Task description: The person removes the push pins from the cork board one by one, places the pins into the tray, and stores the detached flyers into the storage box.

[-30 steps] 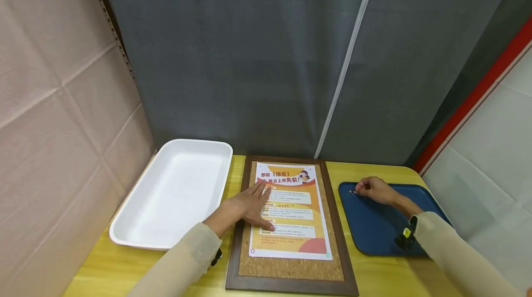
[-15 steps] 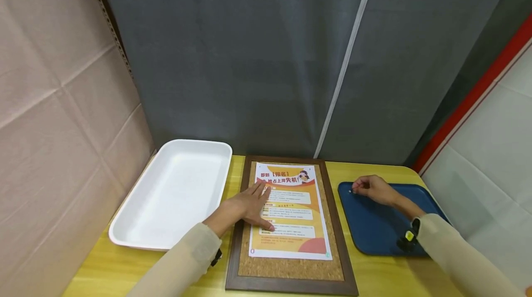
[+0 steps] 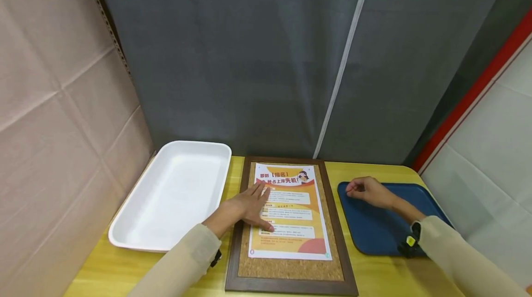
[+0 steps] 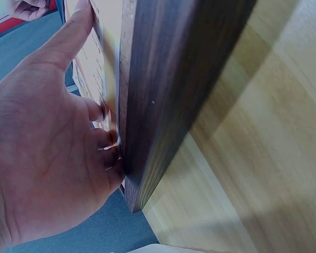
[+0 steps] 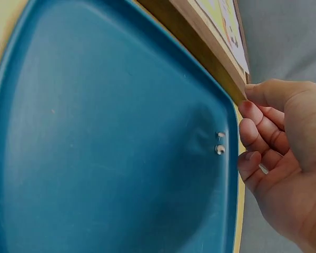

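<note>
My left hand [image 3: 249, 207] lies spread over the left side of an orange and white printed poster [image 3: 307, 246]. The poster is on a cork board [image 3: 291, 270] with a dark brown wooden frame [image 4: 163, 79]; in the left wrist view the palm leans beside that frame. My right hand [image 3: 370, 191] is over the far left corner of a blue tray [image 3: 374, 232], fingers curled, thumb tip close to the index fingertip. I cannot tell whether something small is pinched there. Below it in the right wrist view, two small shiny thumbtacks [image 5: 220, 149] lie near the tray's edge.
A deep white tray [image 3: 174, 195] stands left of the board on the yellow wooden table [image 3: 108, 269]. Behind the table rises a dark grey partition [image 3: 232, 66], with pale walls on both sides. The blue tray sits to the right of the board.
My right hand has shifted slightly left over the blue tray, and the shiny bits by its fingertips no longer show in the head view. The left hand has stayed on the poster.
</note>
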The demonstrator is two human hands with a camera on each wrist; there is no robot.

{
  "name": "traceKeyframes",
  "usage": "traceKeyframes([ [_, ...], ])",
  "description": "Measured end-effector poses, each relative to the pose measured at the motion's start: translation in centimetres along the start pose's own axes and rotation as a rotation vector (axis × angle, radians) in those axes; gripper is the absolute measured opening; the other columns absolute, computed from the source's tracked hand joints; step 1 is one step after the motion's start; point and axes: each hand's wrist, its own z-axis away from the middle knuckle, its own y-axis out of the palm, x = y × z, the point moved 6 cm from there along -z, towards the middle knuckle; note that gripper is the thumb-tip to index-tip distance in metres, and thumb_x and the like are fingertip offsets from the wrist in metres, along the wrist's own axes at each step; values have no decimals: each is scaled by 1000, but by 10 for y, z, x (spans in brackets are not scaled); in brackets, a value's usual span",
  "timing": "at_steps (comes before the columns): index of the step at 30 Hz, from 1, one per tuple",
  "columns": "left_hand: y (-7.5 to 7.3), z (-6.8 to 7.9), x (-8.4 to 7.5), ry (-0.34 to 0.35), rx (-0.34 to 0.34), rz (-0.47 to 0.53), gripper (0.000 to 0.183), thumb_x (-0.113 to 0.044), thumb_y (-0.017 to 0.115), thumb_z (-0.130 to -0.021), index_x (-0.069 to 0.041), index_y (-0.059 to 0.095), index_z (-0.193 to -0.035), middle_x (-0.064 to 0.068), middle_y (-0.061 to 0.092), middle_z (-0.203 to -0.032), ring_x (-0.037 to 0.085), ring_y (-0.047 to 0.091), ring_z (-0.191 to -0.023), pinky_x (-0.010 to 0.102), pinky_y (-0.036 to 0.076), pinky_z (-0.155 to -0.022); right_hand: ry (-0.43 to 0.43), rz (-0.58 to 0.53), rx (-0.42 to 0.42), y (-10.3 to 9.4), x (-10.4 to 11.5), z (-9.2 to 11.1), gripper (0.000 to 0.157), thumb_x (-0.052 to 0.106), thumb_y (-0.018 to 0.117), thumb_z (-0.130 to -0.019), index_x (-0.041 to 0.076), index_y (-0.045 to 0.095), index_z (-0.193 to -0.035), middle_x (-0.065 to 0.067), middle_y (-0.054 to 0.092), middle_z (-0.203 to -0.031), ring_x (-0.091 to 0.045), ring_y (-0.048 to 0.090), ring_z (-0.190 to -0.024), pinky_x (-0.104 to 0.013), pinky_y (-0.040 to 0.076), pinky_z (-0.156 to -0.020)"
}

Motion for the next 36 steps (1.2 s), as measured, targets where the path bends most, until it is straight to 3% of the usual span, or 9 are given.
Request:
traceKeyframes([
  [10,0,-1,1,8,-2,9,127,-84,66,-83,-10,13,-171,15,3,-178,29,5,-165,42,19,-132,-59,10,70,18,22,2,8,5,70,-102,-3,73,-104,-14,75,-95,-24,71,-85,-24,55,-69],
  [18,-1,0,1,12,8,6,127,-85,65,-83,-10,12,-171,15,3,-178,29,3,-165,42,18,-132,-117,30,108,32,38,7,6,0,72,-99,6,75,-98,-1,72,-89,-3,57,-73,-23,50,-64],
  [30,0,0,1,15,10,-2,127,-85,64,-84,-11,12,-171,15,2,-178,28,2,-165,42,18,-132,-182,9,172,55,53,18,10,4,72,-100,13,75,-97,2,71,-85,0,55,-71,-22,51,-62],
  [36,0,1,1,15,12,-6,127,-85,64,-84,-11,11,-172,15,2,-178,28,1,-165,41,17,-132,-215,-19,206,66,58,23,5,8,72,-101,10,74,-97,5,69,-82,2,56,-72,-22,52,-62],
])
